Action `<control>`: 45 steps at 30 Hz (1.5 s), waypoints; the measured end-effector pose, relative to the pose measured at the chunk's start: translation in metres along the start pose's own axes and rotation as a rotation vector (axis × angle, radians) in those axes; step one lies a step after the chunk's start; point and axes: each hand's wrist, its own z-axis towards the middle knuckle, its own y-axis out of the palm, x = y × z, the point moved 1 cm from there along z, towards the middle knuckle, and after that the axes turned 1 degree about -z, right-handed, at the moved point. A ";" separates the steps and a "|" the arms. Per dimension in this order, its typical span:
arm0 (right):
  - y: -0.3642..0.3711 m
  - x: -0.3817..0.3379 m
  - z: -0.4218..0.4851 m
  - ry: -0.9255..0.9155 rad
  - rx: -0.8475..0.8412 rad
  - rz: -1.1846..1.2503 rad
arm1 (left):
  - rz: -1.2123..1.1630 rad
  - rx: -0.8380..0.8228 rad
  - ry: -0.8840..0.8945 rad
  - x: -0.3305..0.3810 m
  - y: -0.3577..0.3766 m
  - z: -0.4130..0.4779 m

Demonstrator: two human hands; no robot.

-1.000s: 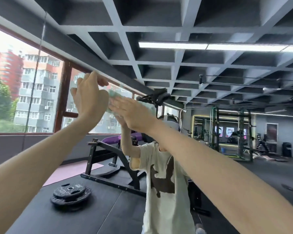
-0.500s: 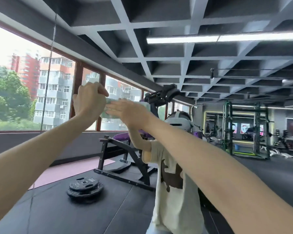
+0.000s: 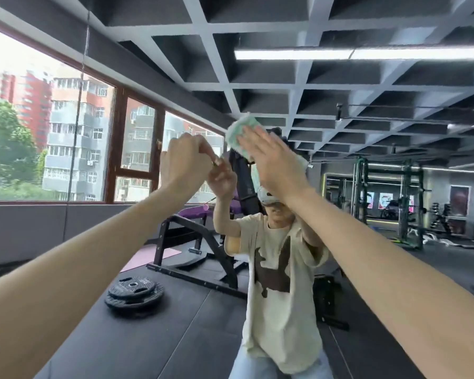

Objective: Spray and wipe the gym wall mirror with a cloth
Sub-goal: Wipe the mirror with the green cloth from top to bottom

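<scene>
Item: cloth — pale green and white, folded, held flat against the wall mirror, high on the glass.

On the cloth: right hand, fingers straight and close together, palm pressing the cloth to the glass; only its upper-left part shows past the fingers.

Left of the cloth and a little lower: left hand, fingers curled, tips meeting their own reflection at the glass. Whether they pinch anything cannot be told.

Below the cloth: the person's reflection. Further down-left: reflected weight plates.

No spray bottle in view.

Step, as judged: wiping, upper area. Next stroke calls for even palm pressure and overlapping passes — working downward from the cloth's present spot.
</scene>
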 end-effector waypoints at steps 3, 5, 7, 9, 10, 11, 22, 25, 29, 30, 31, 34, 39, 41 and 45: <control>-0.016 0.038 -0.014 0.318 0.073 0.019 | -0.025 -0.068 0.033 0.005 0.008 -0.009; -0.013 0.041 -0.013 0.364 0.100 -0.009 | -0.005 -0.105 0.088 0.006 0.011 -0.012; -0.008 0.040 -0.012 0.394 0.122 -0.008 | 0.026 -0.120 0.170 0.006 0.017 -0.013; -0.004 0.040 -0.013 0.399 0.125 -0.014 | 0.036 -0.120 0.223 0.008 0.026 -0.010; -0.004 0.041 -0.014 0.387 0.118 -0.027 | 0.027 -0.127 0.223 0.010 0.032 -0.010; -0.005 0.041 -0.013 0.375 0.118 -0.039 | 0.009 -0.131 0.218 0.012 0.036 -0.009; -0.021 0.069 -0.032 0.221 0.015 -0.089 | -0.064 0.006 0.197 0.053 0.078 -0.029; -0.041 0.105 -0.061 0.327 0.046 -0.080 | -0.031 -0.003 0.255 0.066 0.079 -0.035; -0.072 0.145 -0.083 0.510 0.117 -0.039 | -0.007 -0.037 0.256 0.075 0.075 -0.043; -0.081 0.160 -0.088 0.584 0.135 -0.036 | -0.003 -0.062 0.258 0.077 0.073 -0.045; -0.091 0.175 -0.093 0.667 0.136 -0.032 | 0.000 -0.094 0.262 0.079 0.072 -0.048; -0.100 0.195 -0.093 0.830 0.148 -0.001 | -0.002 -0.155 0.263 0.081 0.073 -0.058; -0.055 0.114 -0.069 0.402 0.101 0.046 | -0.055 -0.133 0.146 0.089 0.082 -0.077; -0.056 0.108 -0.066 0.184 0.058 0.036 | -0.014 -0.161 0.138 0.091 0.087 -0.085; -0.078 0.153 -0.054 0.063 0.069 -0.144 | 0.083 -0.199 0.089 0.091 0.088 -0.086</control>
